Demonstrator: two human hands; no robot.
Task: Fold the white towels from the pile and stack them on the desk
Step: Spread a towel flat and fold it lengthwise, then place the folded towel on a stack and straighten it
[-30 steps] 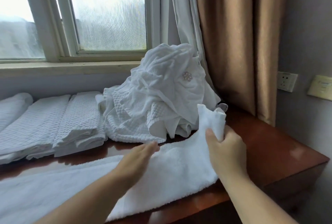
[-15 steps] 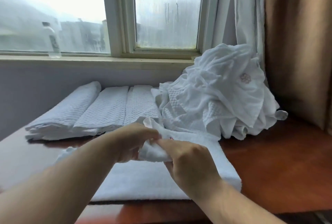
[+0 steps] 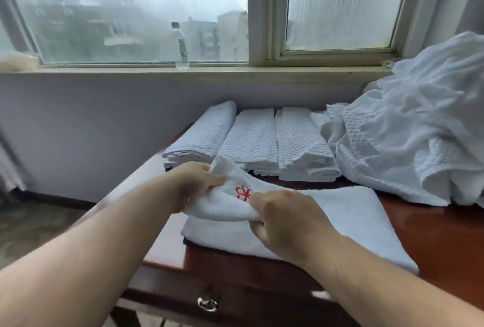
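A white terry towel (image 3: 348,216) with a red embroidered mark lies folded over on the brown desk (image 3: 442,237). My left hand (image 3: 199,182) pinches one corner of its raised end and my right hand (image 3: 285,219) grips the other, holding that end just above the lower layer. Behind them, three folded waffle-weave towels (image 3: 251,140) lie side by side. The loose pile of white towels (image 3: 408,143) rises at the right.
A clear plastic bottle (image 3: 180,46) stands on the window sill. A drawer with a metal ring pull (image 3: 207,303) sits under the desk's front edge. The desk's left edge drops to the floor at the left.
My right hand carried the towel's right end leftward over the lower layer. Both hands now hold that end together near the desk's left side. The view has swung left.
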